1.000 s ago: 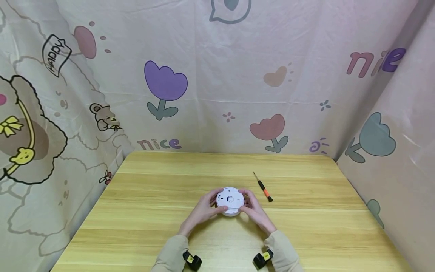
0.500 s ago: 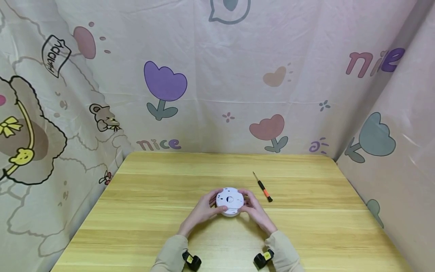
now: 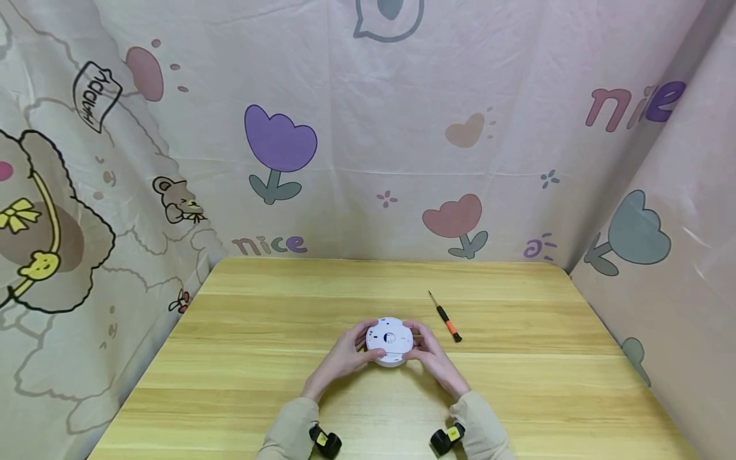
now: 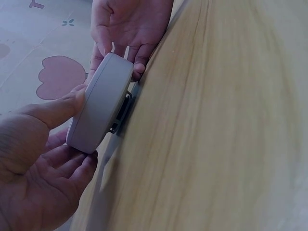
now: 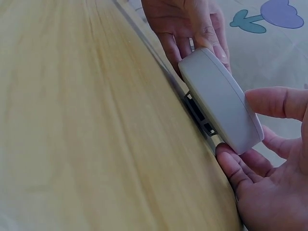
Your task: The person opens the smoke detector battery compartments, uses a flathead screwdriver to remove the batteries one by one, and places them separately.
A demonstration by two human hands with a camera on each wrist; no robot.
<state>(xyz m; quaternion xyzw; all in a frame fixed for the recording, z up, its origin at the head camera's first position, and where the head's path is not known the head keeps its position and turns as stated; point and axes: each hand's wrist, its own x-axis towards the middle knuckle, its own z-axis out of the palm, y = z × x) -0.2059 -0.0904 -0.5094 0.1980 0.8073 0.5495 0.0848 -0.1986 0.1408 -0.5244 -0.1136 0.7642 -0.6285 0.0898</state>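
A round white smoke detector [image 3: 390, 356] is held between both hands at the middle of the table, its flat slotted back with a central hole facing up. My left hand [image 3: 345, 351] grips its left side, thumb on the near edge and fingers at the far rim and beneath. On the other side, my right hand [image 3: 432, 354] holds it the same way. Both wrist views show the smooth side wall [image 4: 103, 103] and a dark slotted part [image 5: 199, 115] protruding underneath, close to the tabletop. Whether that part touches the wood I cannot tell.
A small screwdriver [image 3: 445, 317] with a black and orange handle lies right of and beyond the detector, tip pointing away. The wooden table [image 3: 259, 319] meets printed cloth [image 3: 368, 211] at the back and sides. Black wrist cameras [image 3: 326, 441] sit by the sleeves.
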